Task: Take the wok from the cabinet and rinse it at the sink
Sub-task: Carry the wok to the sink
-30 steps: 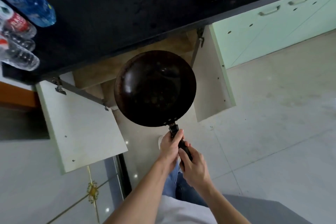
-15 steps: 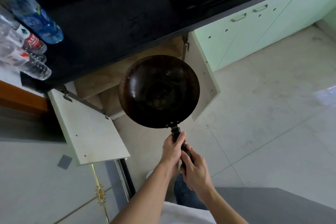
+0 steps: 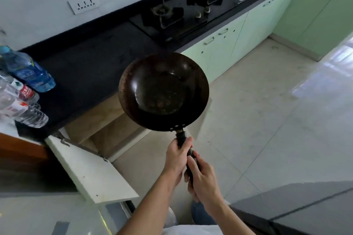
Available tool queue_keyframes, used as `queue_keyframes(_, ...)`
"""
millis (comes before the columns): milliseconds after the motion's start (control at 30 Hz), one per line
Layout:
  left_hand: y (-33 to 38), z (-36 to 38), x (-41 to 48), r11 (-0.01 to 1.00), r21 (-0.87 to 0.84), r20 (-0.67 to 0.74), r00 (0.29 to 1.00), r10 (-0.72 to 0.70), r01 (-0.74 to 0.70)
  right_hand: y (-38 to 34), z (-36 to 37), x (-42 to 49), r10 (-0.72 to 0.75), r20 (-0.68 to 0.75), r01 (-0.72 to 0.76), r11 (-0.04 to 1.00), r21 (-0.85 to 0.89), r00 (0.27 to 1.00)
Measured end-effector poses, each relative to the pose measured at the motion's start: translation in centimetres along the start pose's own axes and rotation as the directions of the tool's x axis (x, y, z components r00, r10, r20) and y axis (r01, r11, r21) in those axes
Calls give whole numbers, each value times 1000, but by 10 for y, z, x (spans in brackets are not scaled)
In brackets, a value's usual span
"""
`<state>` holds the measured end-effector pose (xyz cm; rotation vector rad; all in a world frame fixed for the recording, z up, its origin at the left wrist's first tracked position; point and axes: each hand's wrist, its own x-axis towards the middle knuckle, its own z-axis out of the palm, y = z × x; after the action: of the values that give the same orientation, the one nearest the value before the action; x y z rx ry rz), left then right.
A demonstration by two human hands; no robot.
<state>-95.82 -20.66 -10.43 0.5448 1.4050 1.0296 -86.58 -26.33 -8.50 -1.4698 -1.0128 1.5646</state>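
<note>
My left hand [image 3: 176,155] and right hand [image 3: 203,181] both wrapped round the wok [image 3: 163,91] handle; wok held level over the open cabinet [image 3: 107,128], below the black counter [image 3: 84,66]

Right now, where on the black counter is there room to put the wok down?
The bare stretch of counter between the bottles and the stove looks big enough for the wok. The left end is crowded with bottles, and burners cover the stove. Both hands hold the handle.

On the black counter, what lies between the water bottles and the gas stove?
In the head view, nothing: the counter is bare between the water bottles and the gas stove.
</note>
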Motion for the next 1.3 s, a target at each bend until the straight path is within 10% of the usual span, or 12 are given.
queue_keyframes(800,105,244,114,974,183,509,860,22,-133,-116,-152,127,-173,-548,229,973,35,819)
queue_keyframes(1300,92,440,161,933,350,761,607,-230,-86,-136,-308,188,-106,-828,215,977,18,550)
